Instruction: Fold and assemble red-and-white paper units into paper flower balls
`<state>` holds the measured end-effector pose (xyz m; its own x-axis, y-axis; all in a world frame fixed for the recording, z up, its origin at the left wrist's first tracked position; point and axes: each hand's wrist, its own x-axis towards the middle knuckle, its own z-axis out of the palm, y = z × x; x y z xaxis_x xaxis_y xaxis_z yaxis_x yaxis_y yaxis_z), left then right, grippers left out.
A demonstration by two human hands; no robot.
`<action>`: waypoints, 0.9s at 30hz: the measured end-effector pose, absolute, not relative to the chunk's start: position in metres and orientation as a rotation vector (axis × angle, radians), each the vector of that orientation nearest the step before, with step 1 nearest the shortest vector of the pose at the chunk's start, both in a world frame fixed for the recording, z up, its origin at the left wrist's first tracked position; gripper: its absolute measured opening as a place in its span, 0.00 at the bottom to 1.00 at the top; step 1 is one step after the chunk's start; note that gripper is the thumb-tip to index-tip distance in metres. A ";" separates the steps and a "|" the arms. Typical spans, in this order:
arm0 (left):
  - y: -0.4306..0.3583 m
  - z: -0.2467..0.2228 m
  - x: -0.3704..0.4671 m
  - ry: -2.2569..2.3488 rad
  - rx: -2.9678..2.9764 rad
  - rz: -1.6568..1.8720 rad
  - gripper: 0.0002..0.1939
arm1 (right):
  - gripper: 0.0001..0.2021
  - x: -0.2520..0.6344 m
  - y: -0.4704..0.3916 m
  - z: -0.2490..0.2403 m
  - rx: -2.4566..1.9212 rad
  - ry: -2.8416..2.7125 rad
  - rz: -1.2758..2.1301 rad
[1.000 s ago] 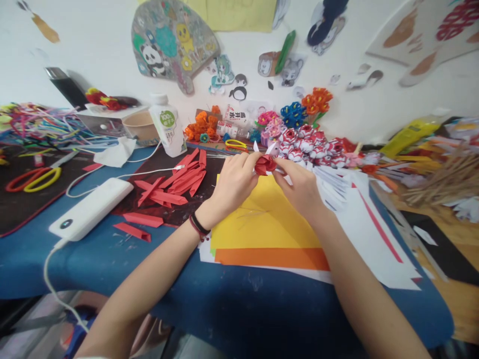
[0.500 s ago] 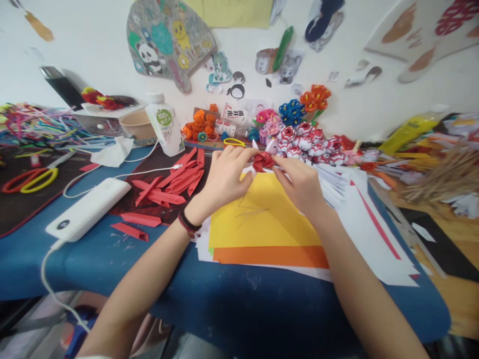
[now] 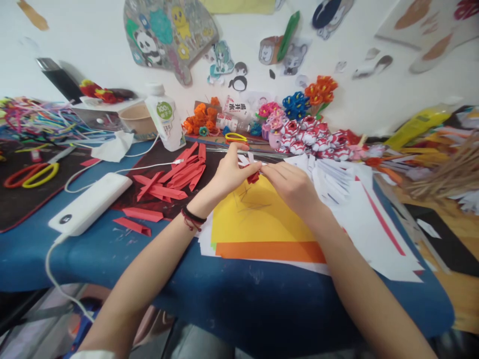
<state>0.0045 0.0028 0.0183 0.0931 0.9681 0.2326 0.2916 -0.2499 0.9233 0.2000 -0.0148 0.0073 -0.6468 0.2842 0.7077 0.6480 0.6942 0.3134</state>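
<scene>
A small red folded-paper piece (image 3: 253, 178), with white paper tips (image 3: 245, 159) standing up behind it, is held above the sheets. My left hand (image 3: 232, 168) pinches it from the left, thumb across its top. From the right, my right hand (image 3: 290, 183) has its fingers closed at the same piece, meeting the left thumb tip. Much of the piece is hidden by the fingers. Below lies a yellow sheet (image 3: 262, 219) with pencil-like lines, over an orange sheet (image 3: 269, 251). Folded red paper strips (image 3: 175, 177) are piled to the left of my left wrist.
A white power bank (image 3: 92, 203) with cables lies at left, near scissors (image 3: 33, 174). Along the wall stand a white bottle (image 3: 164, 117), pipe-cleaner flowers (image 3: 295, 105) and red-and-white paper flowers (image 3: 305, 134). White papers (image 3: 374, 239) spread at right on the blue table (image 3: 224, 294).
Both hands have turned the red piece and brought it slightly lower and left. White tips show more behind it, and my fingertips now cover more of it. The camera view has shifted slightly.
</scene>
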 end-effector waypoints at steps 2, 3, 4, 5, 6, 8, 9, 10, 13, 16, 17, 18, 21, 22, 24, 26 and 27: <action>0.002 0.022 0.003 1.268 1.641 1.131 0.24 | 0.11 0.200 -0.015 0.006 -0.730 -2.278 -0.696; 0.002 0.023 0.002 1.283 1.640 1.110 0.24 | 0.12 0.200 -0.015 0.005 -0.744 -2.289 -0.674; 0.002 0.023 0.002 1.302 1.639 1.097 0.23 | 0.12 0.200 -0.015 0.005 -0.762 -2.301 -0.656; 0.002 0.023 0.002 1.321 1.640 1.081 0.24 | 0.13 0.200 -0.015 0.005 -0.780 -2.313 -0.645; 0.003 0.022 0.002 1.341 1.641 1.068 0.24 | 0.14 0.199 -0.015 0.004 -0.801 -2.326 -0.635; 0.004 0.018 0.003 1.376 1.635 1.050 0.25 | 0.16 0.197 -0.016 0.004 -0.837 -2.347 -0.610; 0.005 0.017 0.003 1.387 1.623 1.045 0.26 | 0.17 0.196 -0.016 0.004 -0.854 -2.353 -0.596; 0.006 0.015 0.003 1.393 1.604 1.041 0.26 | 0.17 0.195 -0.017 0.004 -0.866 -2.359 -0.584; 0.008 0.015 0.004 1.406 1.537 1.013 0.25 | 0.17 0.192 -0.018 0.003 -0.878 -2.360 -0.569; 0.008 0.018 0.004 1.412 1.496 0.966 0.25 | 0.16 0.191 -0.018 0.003 -0.854 -2.358 -0.571; 0.008 0.018 0.004 1.408 1.496 0.956 0.25 | 0.16 0.191 -0.018 0.003 -0.852 -2.359 -0.576; 0.008 0.018 0.004 1.398 1.503 0.948 0.25 | 0.16 0.191 -0.019 0.003 -0.855 -2.361 -0.587; 0.008 0.016 0.004 1.351 1.536 0.943 0.25 | 0.16 0.190 -0.020 0.004 -0.863 -2.372 -0.618; 0.008 0.015 0.003 1.336 1.536 0.945 0.26 | 0.16 0.190 -0.020 0.004 -0.857 -2.373 -0.617; 0.008 0.015 0.001 1.331 1.524 0.945 0.27 | 0.16 0.191 -0.019 0.003 -0.848 -2.368 -0.591; 0.008 0.019 -0.002 1.321 1.555 0.931 0.27 | 0.15 0.195 -0.016 0.002 -0.860 -2.318 -0.536; 0.008 0.021 -0.005 1.296 1.616 0.923 0.27 | 0.15 0.198 -0.014 0.001 -0.871 -2.260 -0.497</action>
<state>-0.0047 0.0077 0.0213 0.1922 0.9806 0.0382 0.3567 -0.1061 0.9282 0.1977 -0.0140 0.0008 -0.5627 0.4495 0.6937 0.6993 0.7064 0.1095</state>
